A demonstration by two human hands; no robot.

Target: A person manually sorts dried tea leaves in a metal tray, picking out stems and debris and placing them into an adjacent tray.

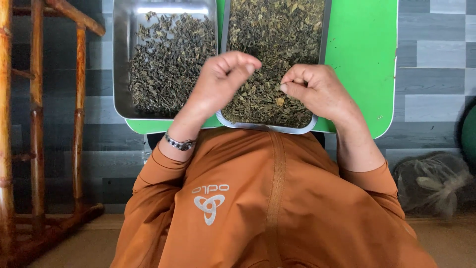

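Here, a person in an orange jacket bends over two metal trays of dried, dark-green tea leaves set side by side on a green tabletop. The left hand hovers over the seam between the trays, fingers curled in with fingertips pressed to the thumb; whether a leaf sits in that pinch cannot be told. The right hand hangs over the near end of the right tray, thumb and forefinger drawn together in a similar pinch, its contents also too small to make out. A metal watch band circles the left wrist. The leaves in the right tray look more mixed, with paler yellowish flecks, while those in the left tray lie in a darker, more even heap that leaves bare metal along the tray's left wall. Picking over such a pile is likely done best with light fingertip pinches, lifting single pieces rather than clumps, keeping both hands low over the trays so nothing drops onto the lap, and spreading the leaves thin so odd pieces show. A wooden bamboo-style frame stands at the left, and a clear plastic bag lies on the floor at the right.
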